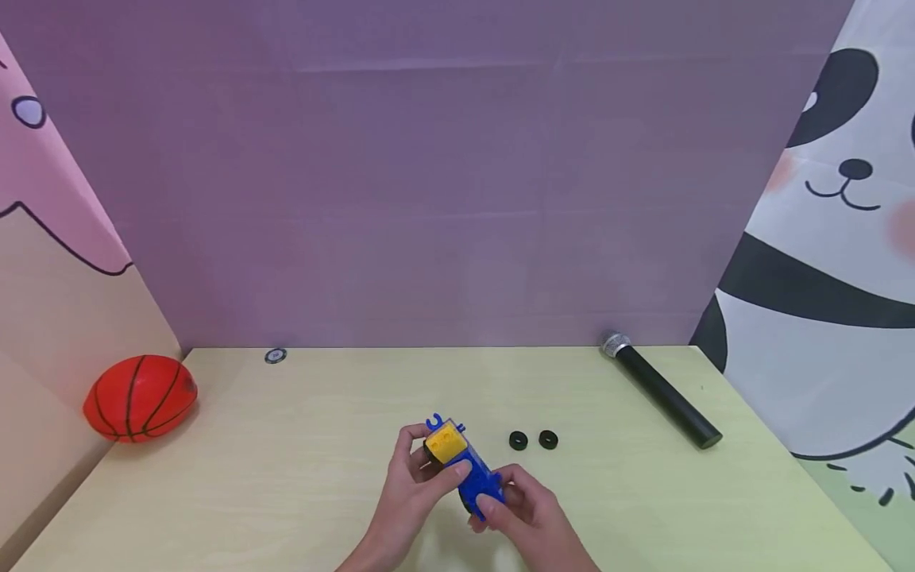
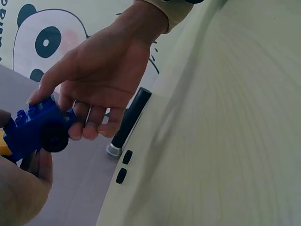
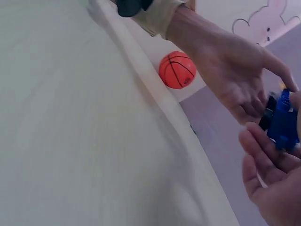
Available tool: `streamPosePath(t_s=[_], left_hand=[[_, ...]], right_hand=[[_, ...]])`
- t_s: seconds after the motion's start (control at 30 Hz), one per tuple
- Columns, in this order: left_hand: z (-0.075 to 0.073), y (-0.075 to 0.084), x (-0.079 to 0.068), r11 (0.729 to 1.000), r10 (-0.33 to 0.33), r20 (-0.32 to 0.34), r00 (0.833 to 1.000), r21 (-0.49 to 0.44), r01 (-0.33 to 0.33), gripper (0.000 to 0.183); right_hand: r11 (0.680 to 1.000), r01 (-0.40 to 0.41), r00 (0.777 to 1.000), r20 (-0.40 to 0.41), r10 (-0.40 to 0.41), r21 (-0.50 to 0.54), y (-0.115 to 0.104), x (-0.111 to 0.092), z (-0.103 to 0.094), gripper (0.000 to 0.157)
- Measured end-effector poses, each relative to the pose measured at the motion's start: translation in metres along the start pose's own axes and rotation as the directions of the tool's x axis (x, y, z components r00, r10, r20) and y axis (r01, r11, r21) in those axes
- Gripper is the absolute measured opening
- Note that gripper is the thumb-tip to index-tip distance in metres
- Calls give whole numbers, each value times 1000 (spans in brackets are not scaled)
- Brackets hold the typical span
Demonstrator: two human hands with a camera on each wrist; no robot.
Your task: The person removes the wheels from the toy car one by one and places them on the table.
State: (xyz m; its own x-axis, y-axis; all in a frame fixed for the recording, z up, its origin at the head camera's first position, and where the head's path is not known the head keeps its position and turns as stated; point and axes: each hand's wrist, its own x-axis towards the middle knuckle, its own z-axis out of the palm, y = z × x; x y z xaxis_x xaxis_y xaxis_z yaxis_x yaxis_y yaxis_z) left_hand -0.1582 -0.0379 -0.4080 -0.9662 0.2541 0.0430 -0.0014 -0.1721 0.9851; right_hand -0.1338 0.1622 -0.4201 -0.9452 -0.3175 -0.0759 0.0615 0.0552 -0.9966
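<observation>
A blue toy truck (image 1: 474, 481) with a yellow block (image 1: 446, 442) at one end and a small blue hook is held above the table between both hands. My left hand (image 1: 409, 496) grips it near the yellow end, thumb on top. At the other end my right hand (image 1: 532, 512) pinches it between thumb and fingers. In the left wrist view a black wheel (image 2: 55, 137) shows on the truck's side. A bare blue peg sticks out near the hook end in the head view. Two loose black wheels (image 1: 518, 440) lie on the table beyond the right hand.
A black microphone (image 1: 665, 392) with a silver head lies at the table's right. On the left sits a red ball (image 1: 141, 399) with black lines. A small round disc (image 1: 275, 356) lies by the back edge, before a purple backdrop (image 1: 429, 199).
</observation>
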Motion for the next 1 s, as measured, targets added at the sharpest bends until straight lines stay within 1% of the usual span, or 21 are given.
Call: streamPosePath(t_s=[0.07,0.17,0.27,0.33,0.43,0.53,0.6,0.7,0.8,0.83,0.87,0.9,1.0], left_hand=[[0,0,-1,1000,7,5,1000,-13,-7,58],[-1,2,-3,1000,23,26,999,-2,-23,55],[-3,2,-5,999,33,74,997,20,-34,48],[-6,2,-5,999,34,103,994,34,-38,43],[-9,1,-5,999,-1,152,988,52,-7,39],[-10,-2,-6,998,-30,211,977,63,17,42],[-9,-4,-5,998,-41,258,965,60,26,46],[-9,-6,-5,997,-41,330,943,75,17,49],[-8,-6,-5,996,-53,387,921,82,23,46],[-8,-6,-5,996,-54,396,917,83,23,45],[-8,-6,-5,996,-52,397,916,85,20,44],[-8,-6,-5,996,-54,389,920,90,21,43],[-7,-5,-4,996,-56,345,937,89,27,40]], right_hand=[[999,35,997,-71,-34,14,-3,-2,0,39],[996,88,983,-157,-91,-24,-7,-3,-3,33],[984,135,966,-206,-157,-115,-10,-3,-6,27],[965,170,951,-223,-213,-199,-11,-3,-7,23],[924,230,930,-211,-301,-307,-11,-2,-11,17],[884,286,909,-187,-373,-370,-11,0,-14,14],[858,332,893,-162,-420,-392,-11,2,-15,14],[811,410,863,-111,-493,-416,-10,5,-14,15],[774,469,838,-63,-542,-426,-10,8,-13,18],[768,478,834,-53,-549,-427,-11,9,-12,19],[769,479,836,-49,-547,-423,-11,9,-12,20],[773,474,840,-47,-541,-421,-12,8,-11,21],[819,406,875,-85,-476,-406,-14,6,-9,25]])
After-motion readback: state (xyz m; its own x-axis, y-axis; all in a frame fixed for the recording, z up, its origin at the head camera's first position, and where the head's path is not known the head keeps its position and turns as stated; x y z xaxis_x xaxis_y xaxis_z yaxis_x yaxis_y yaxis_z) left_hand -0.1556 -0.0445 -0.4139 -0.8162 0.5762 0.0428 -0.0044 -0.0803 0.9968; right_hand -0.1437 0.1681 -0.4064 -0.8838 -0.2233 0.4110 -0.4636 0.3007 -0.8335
